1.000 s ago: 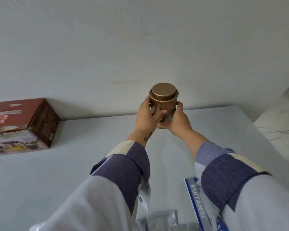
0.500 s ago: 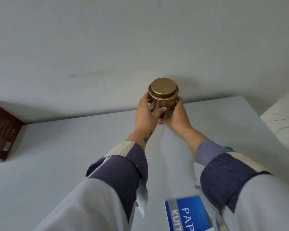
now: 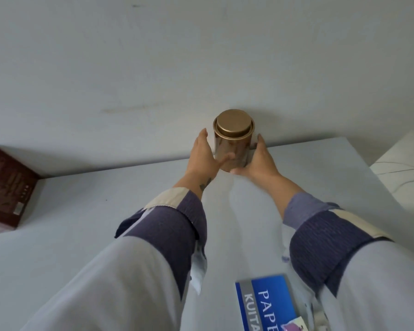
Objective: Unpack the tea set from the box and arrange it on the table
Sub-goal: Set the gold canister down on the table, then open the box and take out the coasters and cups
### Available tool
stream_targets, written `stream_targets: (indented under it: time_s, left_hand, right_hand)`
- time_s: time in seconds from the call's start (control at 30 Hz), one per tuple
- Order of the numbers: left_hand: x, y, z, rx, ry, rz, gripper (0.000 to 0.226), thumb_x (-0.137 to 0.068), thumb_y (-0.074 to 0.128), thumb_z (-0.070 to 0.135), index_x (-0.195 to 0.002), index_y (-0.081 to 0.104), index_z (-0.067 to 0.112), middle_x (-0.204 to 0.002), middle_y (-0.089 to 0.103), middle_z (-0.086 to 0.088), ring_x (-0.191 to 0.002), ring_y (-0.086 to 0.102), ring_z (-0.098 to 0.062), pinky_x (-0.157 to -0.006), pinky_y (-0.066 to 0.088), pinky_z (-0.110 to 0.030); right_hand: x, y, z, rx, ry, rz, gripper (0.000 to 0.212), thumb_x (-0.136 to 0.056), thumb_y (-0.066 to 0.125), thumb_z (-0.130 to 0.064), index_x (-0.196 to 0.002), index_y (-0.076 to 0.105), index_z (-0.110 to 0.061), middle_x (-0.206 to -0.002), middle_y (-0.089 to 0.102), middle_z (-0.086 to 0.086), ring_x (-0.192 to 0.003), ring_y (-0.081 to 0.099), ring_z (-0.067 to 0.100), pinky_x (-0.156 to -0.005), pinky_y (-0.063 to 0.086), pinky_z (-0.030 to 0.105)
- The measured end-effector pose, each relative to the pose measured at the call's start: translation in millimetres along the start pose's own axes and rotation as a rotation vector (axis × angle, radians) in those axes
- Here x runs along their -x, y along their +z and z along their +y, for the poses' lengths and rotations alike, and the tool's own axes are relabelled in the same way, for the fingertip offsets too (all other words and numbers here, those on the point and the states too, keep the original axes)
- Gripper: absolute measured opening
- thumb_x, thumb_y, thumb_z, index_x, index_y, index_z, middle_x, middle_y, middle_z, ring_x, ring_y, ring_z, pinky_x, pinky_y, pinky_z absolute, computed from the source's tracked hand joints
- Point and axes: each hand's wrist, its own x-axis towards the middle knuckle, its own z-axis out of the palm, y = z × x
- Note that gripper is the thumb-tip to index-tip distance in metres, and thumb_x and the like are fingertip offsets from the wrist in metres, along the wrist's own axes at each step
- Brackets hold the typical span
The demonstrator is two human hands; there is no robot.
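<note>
I find the gold tea canister (image 3: pixel 233 142) upright at the table's (image 3: pixel 105 199) far edge, against the wall. Left hand (image 3: pixel 204 156) and right hand (image 3: pixel 258 158) cup its sides, fingers straight, apparently steadying placement.

Tin (image 3: pixel 233 139) on table (image 3: pixel 105 199), between hands.
</note>
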Motion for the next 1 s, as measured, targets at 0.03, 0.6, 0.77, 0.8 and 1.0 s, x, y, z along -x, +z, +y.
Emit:
stream_targets:
  time_s: [0.03, 0.6, 0.77, 0.8, 1.0]
  left_hand:
    - [3.9, -10.4, 2.4, -0.078, 0.004, -0.012, 0.092, -0.083, 0.072, 0.033, -0.151, 0.014, 0.009, -0.156, 0.025, -0.008, -0.143, 0.025, -0.021, -0.114, 0.025, -0.032]
    - [187.7, -262.7, -41.1, -0.718, 0.159, -0.022, 0.063, -0.093, 0.055, 0.033, -0.149, 0.026, 0.024, -0.154, 0.030, -0.003, -0.142, 0.026, -0.019, -0.107, 0.035, -0.042]
    - [255.4, -339.8, -92.8, -0.707, 0.082, 0.047, 0.062, -0.091, 0.057, 0.032, -0.146, 0.031, 0.018, -0.148, 0.038, -0.004, -0.135, 0.037, -0.025, -0.103, 0.041, -0.046]
    - [266.8, -354.5, -104.1, -0.695, 0.063, 0.066, 0.059, -0.090, 0.058, 0.030, -0.143, 0.036, 0.016, -0.145, 0.041, -0.006, -0.132, 0.040, -0.026, -0.102, 0.042, -0.046]
    - [311.9, -425.7, -165.6, -0.599, -0.077, 0.161, 0.065, -0.089, 0.060, 0.029, -0.147, 0.032, 0.019, -0.146, 0.042, -0.004, -0.132, 0.041, -0.026, -0.106, 0.040, -0.047]
  right_hand:
    - [4.4, -4.6, 1.6, 0.109, 0.031, 0.020, 0.119, -0.069, 0.084, -0.019, -0.152, -0.001, -0.012, -0.157, 0.022, 0.009, -0.143, 0.025, 0.027, -0.110, 0.031, 0.038]
    - [191.2, 68.3, -185.8, 0.592, -0.218, -0.055, 0.063, -0.084, 0.065, -0.036, -0.140, 0.041, -0.022, -0.141, 0.045, 0.009, -0.127, 0.046, 0.030, -0.103, 0.042, 0.038]
    - [248.7, 132.2, -236.0, 0.503, -0.311, -0.052, 0.057, -0.084, 0.065, -0.031, -0.137, 0.046, -0.022, -0.143, 0.044, 0.008, -0.130, 0.044, 0.029, -0.105, 0.041, 0.038]
    - [259.5, 145.6, -245.2, 0.490, -0.328, -0.057, 0.055, -0.085, 0.065, -0.030, -0.136, 0.047, -0.021, -0.143, 0.044, 0.008, -0.129, 0.044, 0.029, -0.105, 0.041, 0.037]
    - [300.2, 222.7, -292.5, 0.457, -0.428, -0.142, 0.054, -0.086, 0.064, -0.029, -0.136, 0.049, -0.017, -0.141, 0.050, 0.010, -0.128, 0.048, 0.028, -0.106, 0.040, 0.035]
